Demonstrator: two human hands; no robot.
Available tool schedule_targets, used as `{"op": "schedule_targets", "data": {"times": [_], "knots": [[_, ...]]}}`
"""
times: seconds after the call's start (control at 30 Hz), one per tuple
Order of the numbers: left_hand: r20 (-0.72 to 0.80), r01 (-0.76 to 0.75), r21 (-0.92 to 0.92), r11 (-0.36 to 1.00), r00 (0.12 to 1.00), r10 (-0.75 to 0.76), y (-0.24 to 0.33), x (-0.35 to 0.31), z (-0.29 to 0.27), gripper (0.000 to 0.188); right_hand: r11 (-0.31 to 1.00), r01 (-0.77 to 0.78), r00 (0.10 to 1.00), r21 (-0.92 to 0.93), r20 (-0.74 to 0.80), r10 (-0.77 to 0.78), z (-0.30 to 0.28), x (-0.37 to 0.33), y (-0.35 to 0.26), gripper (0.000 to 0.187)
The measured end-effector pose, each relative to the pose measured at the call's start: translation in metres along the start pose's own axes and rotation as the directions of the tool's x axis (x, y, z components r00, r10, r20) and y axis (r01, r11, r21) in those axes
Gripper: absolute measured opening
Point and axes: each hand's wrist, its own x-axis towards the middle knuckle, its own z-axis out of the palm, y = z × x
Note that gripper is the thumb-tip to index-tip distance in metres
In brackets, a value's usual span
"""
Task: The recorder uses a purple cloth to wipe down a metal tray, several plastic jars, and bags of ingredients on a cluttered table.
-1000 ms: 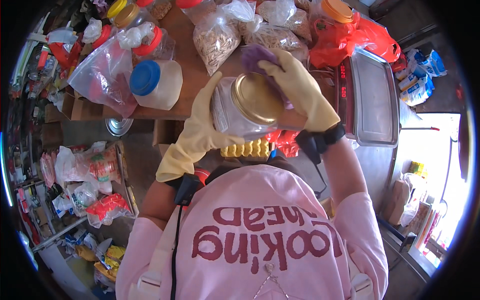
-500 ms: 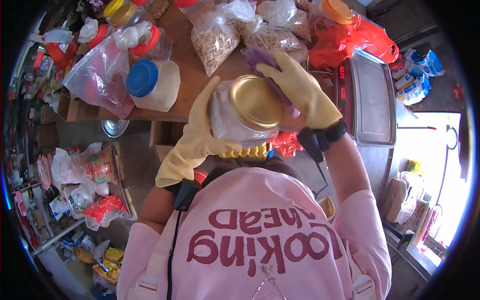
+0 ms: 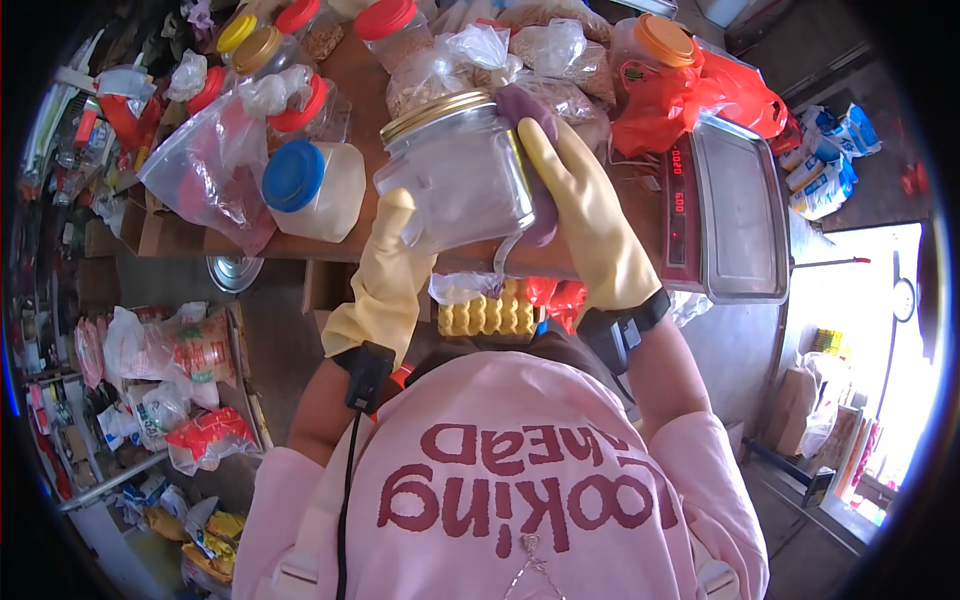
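Between my two gloved hands is a clear jar (image 3: 465,185) with a gold lid (image 3: 436,115), raised over the table's front edge and tilted so its side shows. My left hand (image 3: 388,260), in a pale yellow glove, grips its lower left side. With my right hand (image 3: 580,200), also in a yellow glove, I press a purple cloth (image 3: 540,170) against the jar's right side. A thin translucent strip (image 3: 503,255) hangs from the jar's lower edge. Left of the jar stands a squarish jar (image 3: 335,195) of pale contents with a blue lid (image 3: 293,176).
Knotted clear bags (image 3: 560,60) and lidded jars (image 3: 390,30) crowd the back of the brown table (image 3: 620,225). A scale with a metal tray (image 3: 738,210) stands at right, beside a red plastic bag (image 3: 700,100). Under the front edge sits a yellow egg tray (image 3: 487,315).
The jar has moved up and tipped over, its gold lid now pointing away instead of up at me. The cloth has shifted onto the jar's right side, and my left hand has slid lower.
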Motion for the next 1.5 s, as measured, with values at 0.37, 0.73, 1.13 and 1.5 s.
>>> {"op": "schedule_targets", "data": {"times": [0.37, 0.73, 1.13, 1.5], "knots": [[-0.158, -0.168, 0.364, 0.916, 0.958, 0.238, 0.003, 0.019, 0.023, 0.100, 0.908, 0.146, 0.960, -0.394, -0.166, -0.226, 0.011, -0.037, 0.019, 0.046], [0.254, -0.368, 0.542, 0.755, 0.929, 0.269, 0.007, 0.005, 0.017, 0.142, 0.968, -0.245, 0.961, -0.057, 0.117, 0.250, -0.035, 0.000, 0.004, 0.045], [-0.299, 0.152, -0.179, 0.972, 0.933, -0.201, -0.018, 0.017, -0.011, 0.127, 0.456, 0.465, 0.875, -0.758, 0.319, -0.363, 0.030, -0.030, 0.001, 0.025], [0.161, -0.340, 0.536, 0.773, 0.940, 0.302, 0.011, 0.004, 0.007, 0.137, 0.927, -0.245, 0.961, -0.285, -0.200, 0.193, -0.047, -0.014, 0.034, 0.037]]}}
